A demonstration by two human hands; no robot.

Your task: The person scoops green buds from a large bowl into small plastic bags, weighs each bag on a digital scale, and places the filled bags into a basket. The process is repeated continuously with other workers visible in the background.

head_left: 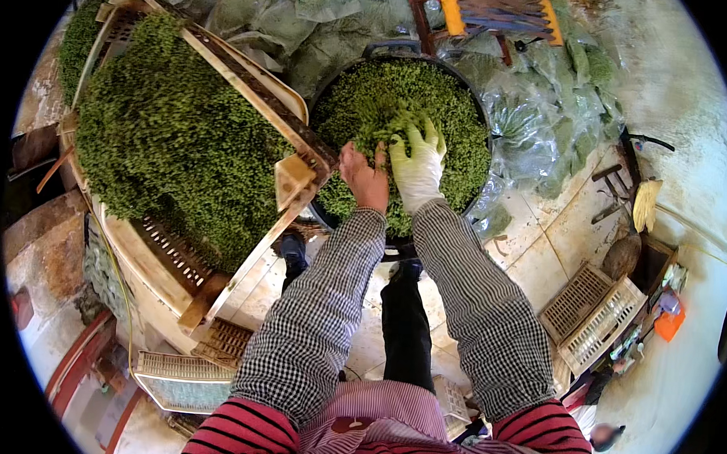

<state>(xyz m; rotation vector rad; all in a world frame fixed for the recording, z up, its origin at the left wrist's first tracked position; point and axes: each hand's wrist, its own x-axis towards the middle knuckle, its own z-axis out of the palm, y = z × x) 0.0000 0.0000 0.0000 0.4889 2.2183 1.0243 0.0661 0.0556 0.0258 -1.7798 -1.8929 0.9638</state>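
- Black-and-white checked sleeves (316,325) covered both forearms, which reached forward side by side from the lower edge.
- Just beyond the cuffs, the bare left hand (365,179) was in the greens, its thumb set apart from bent fingers; whether they pinched any stems, I could not tell.
- Beside it, the right hand (419,165), in a pale glove stained green toward the tips, had its fingers spread, fingertips at the greens.
- At those fingertips lay a blurred clump of greens (379,123), a little left of the middle of the tub. Good handling, I judged, asked for light fingertips, the two hands kept level and close, and stems teased apart rather than squeezed, so the tender tops would not bruise.
- As for direction, the clump seemed longest from near left to far right, though blur left that unsure; no one end clearly pointed anywhere. Around it, loose greens (458,162) lay every way, with no common axis.
- Enclosing them was a round, dark tub (488,119); to its left, a wooden-framed rack (245,72) bore a larger green heap (178,140).
- Farther off were crumpled clear plastic (535,125) and an orange-framed seat (453,12).
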